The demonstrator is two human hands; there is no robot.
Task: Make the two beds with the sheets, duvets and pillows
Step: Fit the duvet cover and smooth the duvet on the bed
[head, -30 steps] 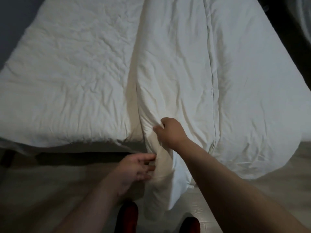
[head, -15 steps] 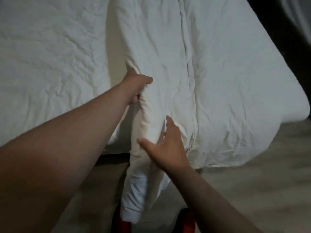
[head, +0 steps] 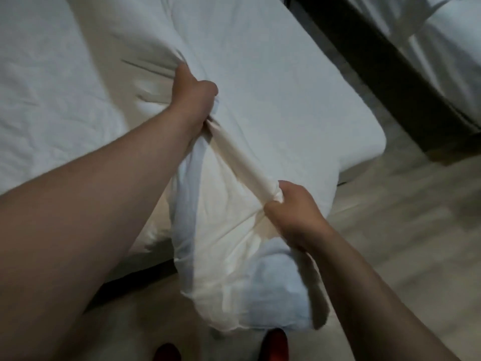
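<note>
A white duvet (head: 273,82) lies folded lengthwise on the right half of the near bed, and its end hangs over the foot of the bed toward the floor. My left hand (head: 194,93) grips the duvet's folded edge farther up the bed. Lower down, at the bed's foot, my right hand (head: 291,207) grips the same edge. The edge is stretched taut between the two hands. The bed's white sheet (head: 52,87) shows bare on the left.
A second bed with white bedding (head: 447,43) stands at the upper right, behind a dark frame (head: 390,74). Pale wooden floor (head: 416,217) lies between and in front of the beds. My red shoes (head: 274,345) are at the bottom edge.
My left hand slid farther up the duvet edge. My right hand went from resting flat on the duvet to gripping the edge, and the fold is now pulled taut and lifted.
</note>
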